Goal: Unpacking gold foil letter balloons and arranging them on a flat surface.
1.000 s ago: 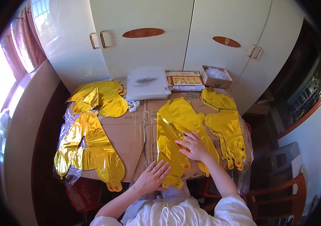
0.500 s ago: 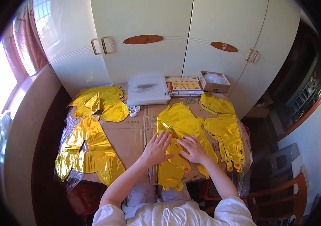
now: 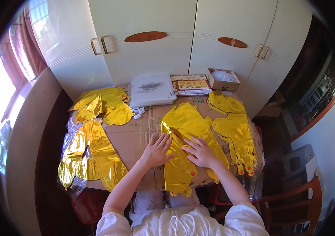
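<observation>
Gold foil balloons, flat and uninflated, lie on a cardboard-covered table. The middle foil balloon (image 3: 183,118) is under both of my hands. My left hand (image 3: 156,150) lies with fingers stretched at its left edge, partly over the cardboard (image 3: 136,137). My right hand (image 3: 202,153) rests flat on its foil, fingers spread. To the right is another gold balloon (image 3: 236,128) with small red dots at its lower tabs. On the left lie a gold balloon shaped like a letter A (image 3: 90,157) and a crumpled gold balloon (image 3: 104,104) behind it.
Along the back stand a stack of clear plastic sleeves (image 3: 151,92), a flat printed package (image 3: 193,85) and a small box (image 3: 222,80) of translucent pieces. White ribbon rolls (image 3: 138,113) sit near the sleeves. Behind is a pale cabinet (image 3: 148,59); a wooden chair (image 3: 293,204) stands at right.
My left hand has slid slightly left and down, toward the balloon's left edge. My right hand stays spread on the foil. The whole view has shifted slightly.
</observation>
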`<act>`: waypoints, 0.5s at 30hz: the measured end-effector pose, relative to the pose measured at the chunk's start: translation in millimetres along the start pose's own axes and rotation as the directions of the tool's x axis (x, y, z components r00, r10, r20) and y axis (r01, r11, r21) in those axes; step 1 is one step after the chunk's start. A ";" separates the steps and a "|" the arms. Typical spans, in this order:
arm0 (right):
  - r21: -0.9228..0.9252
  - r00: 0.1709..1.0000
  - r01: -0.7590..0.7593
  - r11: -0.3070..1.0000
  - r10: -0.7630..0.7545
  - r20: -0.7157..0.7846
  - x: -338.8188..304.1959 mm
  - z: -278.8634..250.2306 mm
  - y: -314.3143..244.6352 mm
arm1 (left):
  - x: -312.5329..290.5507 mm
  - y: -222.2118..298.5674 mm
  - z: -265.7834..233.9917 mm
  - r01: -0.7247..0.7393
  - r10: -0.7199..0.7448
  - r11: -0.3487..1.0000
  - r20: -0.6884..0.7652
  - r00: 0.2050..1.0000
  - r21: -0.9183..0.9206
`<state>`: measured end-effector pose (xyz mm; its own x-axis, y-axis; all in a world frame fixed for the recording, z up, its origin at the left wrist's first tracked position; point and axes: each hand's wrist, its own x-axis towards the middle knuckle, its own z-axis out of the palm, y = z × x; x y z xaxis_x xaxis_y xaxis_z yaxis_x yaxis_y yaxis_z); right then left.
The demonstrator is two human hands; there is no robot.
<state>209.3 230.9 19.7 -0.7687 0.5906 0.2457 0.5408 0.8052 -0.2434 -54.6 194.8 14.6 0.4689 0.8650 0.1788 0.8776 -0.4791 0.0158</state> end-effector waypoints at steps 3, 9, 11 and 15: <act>0.000 1.000 -0.007 1.000 0.007 -0.006 0.5 -3.8 -4.6 | -3.1 -4.5 -0.7 0.003 -0.003 1.000 0.014 1.000 -0.019; -0.045 0.999 -0.018 0.999 0.019 0.035 1.1 -4.4 -5.4 | -2.6 -11.9 -2.5 0.040 -0.033 0.993 0.072 0.997 -0.110; -0.049 0.999 -0.013 0.999 0.015 0.049 1.0 -2.7 -3.6 | -2.1 -16.2 -6.2 0.058 -0.044 0.988 0.098 0.994 -0.143; -0.036 0.998 -0.009 0.999 0.011 0.060 2.3 -1.7 -2.8 | -4.4 -25.1 -6.1 0.042 -0.035 0.997 0.099 0.994 -0.067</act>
<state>206.6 230.1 22.5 -0.7817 0.5952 0.1863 0.5597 0.8013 -0.2113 -79.3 202.1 19.3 0.4455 0.8917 0.0797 0.8877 -0.4515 0.0895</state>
